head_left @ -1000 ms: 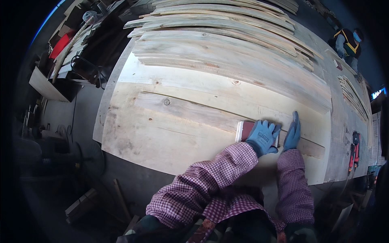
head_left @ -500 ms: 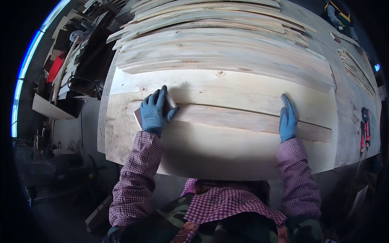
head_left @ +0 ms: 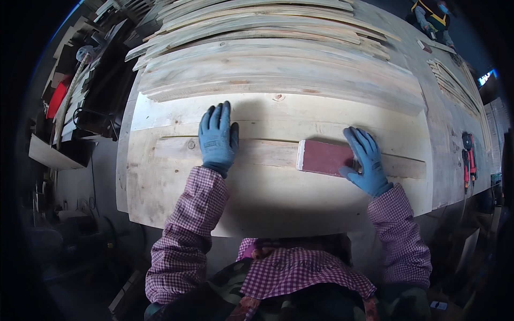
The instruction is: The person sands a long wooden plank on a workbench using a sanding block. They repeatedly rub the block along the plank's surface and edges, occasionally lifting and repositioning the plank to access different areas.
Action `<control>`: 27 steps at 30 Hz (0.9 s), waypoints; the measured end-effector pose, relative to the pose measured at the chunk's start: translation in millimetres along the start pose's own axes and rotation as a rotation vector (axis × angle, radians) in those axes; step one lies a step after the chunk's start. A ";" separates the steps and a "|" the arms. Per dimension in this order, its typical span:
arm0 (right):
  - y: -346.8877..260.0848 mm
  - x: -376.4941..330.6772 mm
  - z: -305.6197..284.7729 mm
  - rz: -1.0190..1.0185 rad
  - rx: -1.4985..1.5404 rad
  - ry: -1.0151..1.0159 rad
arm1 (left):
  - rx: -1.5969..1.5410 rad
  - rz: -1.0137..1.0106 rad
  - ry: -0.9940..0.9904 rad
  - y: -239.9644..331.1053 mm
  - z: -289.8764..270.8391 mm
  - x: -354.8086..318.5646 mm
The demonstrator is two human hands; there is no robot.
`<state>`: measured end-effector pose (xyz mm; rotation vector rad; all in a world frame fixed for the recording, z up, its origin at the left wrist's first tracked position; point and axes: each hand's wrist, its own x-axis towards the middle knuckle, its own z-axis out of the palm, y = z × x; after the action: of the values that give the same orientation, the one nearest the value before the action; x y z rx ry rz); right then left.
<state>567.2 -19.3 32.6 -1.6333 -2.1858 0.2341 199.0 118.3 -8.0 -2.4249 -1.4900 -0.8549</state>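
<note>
A thin wooden strip (head_left: 270,153) lies crosswise on a pale wooden panel (head_left: 257,192) in front of me. My left hand (head_left: 218,137), in a blue work glove, rests over the left part of the strip, its fingers stretched out and holding nothing. Toward the right end, my right hand (head_left: 365,163), gloved alike, grips one end of a sanding block (head_left: 324,158). The block is maroon on top with a white end, and it lies along the strip. My right thumb is at its near edge and the fingers at its far side; its right end is hidden under the hand.
Beyond the panel, long wooden boards (head_left: 278,69) lie stacked across the table. At right are red-handled tools (head_left: 469,158) and a bundle of thin strips (head_left: 455,88). Another person (head_left: 433,21) is at the far right. Boards and a red object (head_left: 58,97) stand at left.
The sanding block has passed from my left hand to my right hand and lies farther right on the strip. My left hand has let go and spread flat. The view has shifted slightly.
</note>
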 end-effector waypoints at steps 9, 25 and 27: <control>-157.8 99.5 105.0 -0.148 -0.121 -0.241 | 0.156 -0.073 -0.358 -87.3 28.8 -35.3; 175.4 -163.9 -53.9 1.134 -0.544 0.075 | 0.154 -0.046 -0.335 -89.3 31.7 -32.2; 144.0 -130.2 -27.1 0.990 -0.577 0.098 | 0.133 -0.040 -0.329 -89.1 36.9 -29.9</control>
<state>735.9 -101.8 -23.3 -2.8642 -1.2406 -0.2399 126.2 154.4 -68.0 -2.5321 -1.6464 -0.3582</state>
